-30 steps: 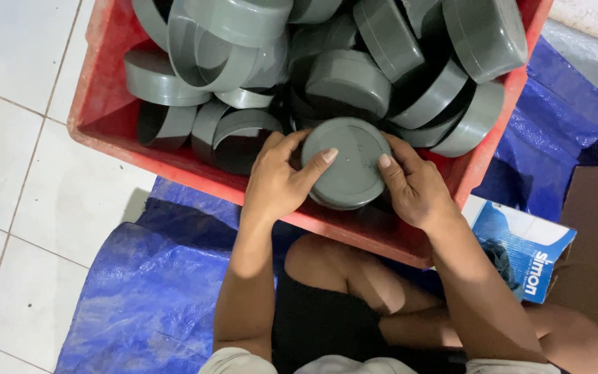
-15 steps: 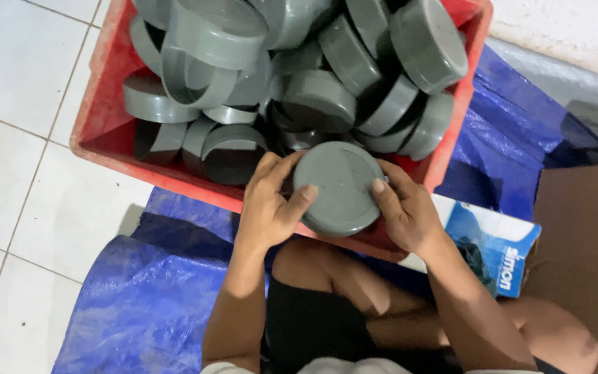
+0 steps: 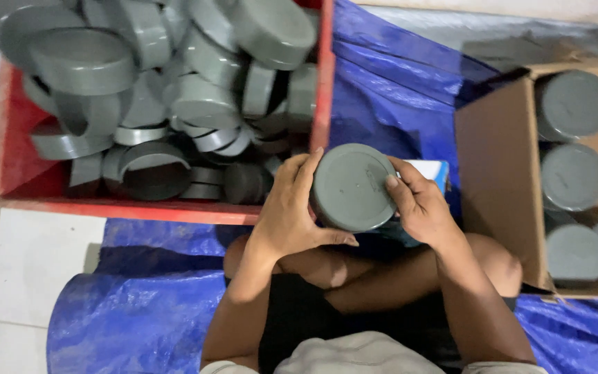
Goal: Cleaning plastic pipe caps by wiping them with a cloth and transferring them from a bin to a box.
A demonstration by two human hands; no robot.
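grey cap (image 3: 349, 188) just right of red crate (image 3: 323, 83) | left hand (image 3: 292, 208) + right hand (image 3: 420, 208) fingers clamped on rim | probably a stack | keep level, support underneath toward cardboard box (image 3: 496, 173)

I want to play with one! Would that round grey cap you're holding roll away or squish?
The grey cap probably stays stiff: both hands, left hand and right hand, grip it without denting. Its round rim could roll on edge; flat side down, it likely sits still.
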